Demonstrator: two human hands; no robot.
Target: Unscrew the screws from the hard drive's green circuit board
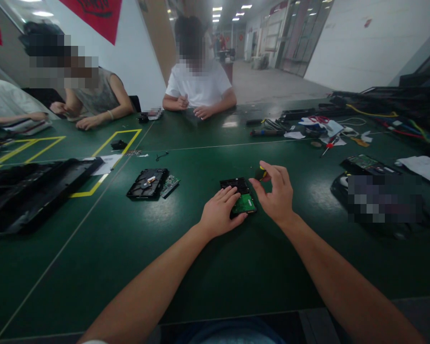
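Observation:
A black hard drive [244,204] with a green circuit board lies on the green table in front of me. My left hand [220,210] holds it down, fingers across its left part and thumb along the near edge; part of the drive is hidden beneath. Just to the right and above, my right hand [275,191] pinches the yellow-and-black handle of a screwdriver [260,173] between thumb and fingers. The screwdriver's tip cannot be made out. Further left lie a second black drive casing [148,183] and a loose circuit board [170,185] beside it.
A long black plastic housing [39,191] lies at the left. Right of me are a dark device [380,198], a circuit board [369,165], a red-handled screwdriver [330,144] and piled cables. Co-workers sit across the table [186,267], one in a white shirt [200,88].

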